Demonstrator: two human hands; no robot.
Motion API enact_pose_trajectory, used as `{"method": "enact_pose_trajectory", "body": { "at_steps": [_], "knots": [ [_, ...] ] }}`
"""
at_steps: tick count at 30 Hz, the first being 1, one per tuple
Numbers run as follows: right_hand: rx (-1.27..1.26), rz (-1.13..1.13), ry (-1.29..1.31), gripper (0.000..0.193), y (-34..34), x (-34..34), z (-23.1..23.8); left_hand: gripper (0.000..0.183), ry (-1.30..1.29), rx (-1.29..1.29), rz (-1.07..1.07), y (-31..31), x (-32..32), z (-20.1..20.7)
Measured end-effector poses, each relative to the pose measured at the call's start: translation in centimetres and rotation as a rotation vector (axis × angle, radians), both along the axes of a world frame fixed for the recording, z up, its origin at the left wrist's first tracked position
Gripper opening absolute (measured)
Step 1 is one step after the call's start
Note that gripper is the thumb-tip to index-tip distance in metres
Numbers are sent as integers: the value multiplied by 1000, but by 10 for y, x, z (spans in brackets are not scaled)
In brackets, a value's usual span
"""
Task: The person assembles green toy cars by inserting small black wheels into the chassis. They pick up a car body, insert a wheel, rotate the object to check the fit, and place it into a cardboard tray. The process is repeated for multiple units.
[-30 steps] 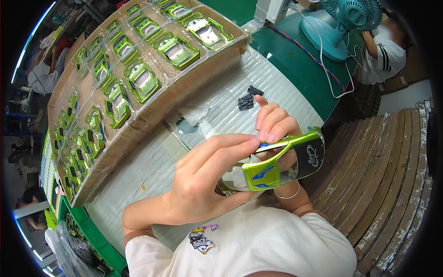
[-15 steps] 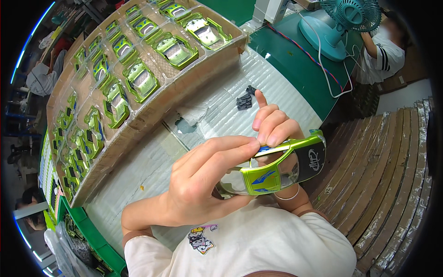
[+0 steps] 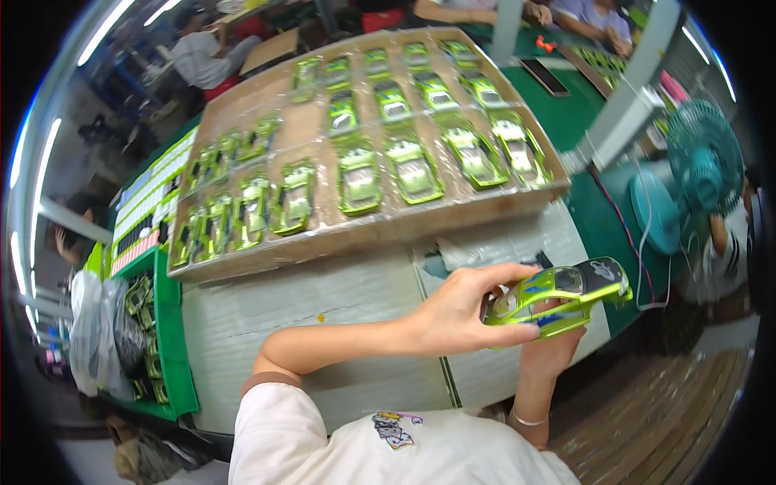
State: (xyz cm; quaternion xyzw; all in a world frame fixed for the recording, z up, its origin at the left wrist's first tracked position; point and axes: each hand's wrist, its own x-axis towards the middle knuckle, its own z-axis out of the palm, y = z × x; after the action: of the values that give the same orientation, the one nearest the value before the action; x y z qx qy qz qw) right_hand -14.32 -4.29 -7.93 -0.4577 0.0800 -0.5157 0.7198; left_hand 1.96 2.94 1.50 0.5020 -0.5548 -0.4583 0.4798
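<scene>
A lime-green toy car body (image 3: 558,297) with blue side markings and a black front panel is held up over the right part of the work surface. My left hand (image 3: 465,311) grips its near left end, thumb along the lower side and fingers over the top. From below and behind, my right hand (image 3: 553,349) holds the same car body; most of its fingers are hidden by the shell, though skin shows through the side window. Just beyond the car, a small dark part (image 3: 543,259) is partly covered.
A large cardboard tray (image 3: 380,226) with rows of similar car bodies lies beyond my hands. At the left stands a green crate (image 3: 174,339) with more bodies and plastic bags. A teal fan (image 3: 702,166), its cables and a phone (image 3: 544,77) are at the right. People sit farther back.
The view has swung up and left. The toy car body has been turned so its top and side show, and my right hand has moved from its upper edge to beneath it.
</scene>
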Motion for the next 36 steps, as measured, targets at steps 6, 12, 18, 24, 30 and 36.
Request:
{"method": "enact_pose_trajectory", "body": {
  "at_steps": [6,12,18,24,30,36],
  "knots": [
    [-174,-126,191,68,-4,22,30,55,-524,-297,564,20,55,41],
    [-126,-128,266,42,-10,11,15,48,-1714,-225,1000,9,196,55],
    [-81,-256,281,15,-8,12,18,39,-2303,219,576,-15,282,3],
    [149,-507,106,10,-19,2,10,52,-1796,279,352,-17,282,2],
    [183,-558,176,16,-26,-2,5,36,-1540,223,579,-44,281,28],
    [-30,-522,499,20,-36,-14,1,61,-1542,740,749,-92,260,6]
  ]
}}
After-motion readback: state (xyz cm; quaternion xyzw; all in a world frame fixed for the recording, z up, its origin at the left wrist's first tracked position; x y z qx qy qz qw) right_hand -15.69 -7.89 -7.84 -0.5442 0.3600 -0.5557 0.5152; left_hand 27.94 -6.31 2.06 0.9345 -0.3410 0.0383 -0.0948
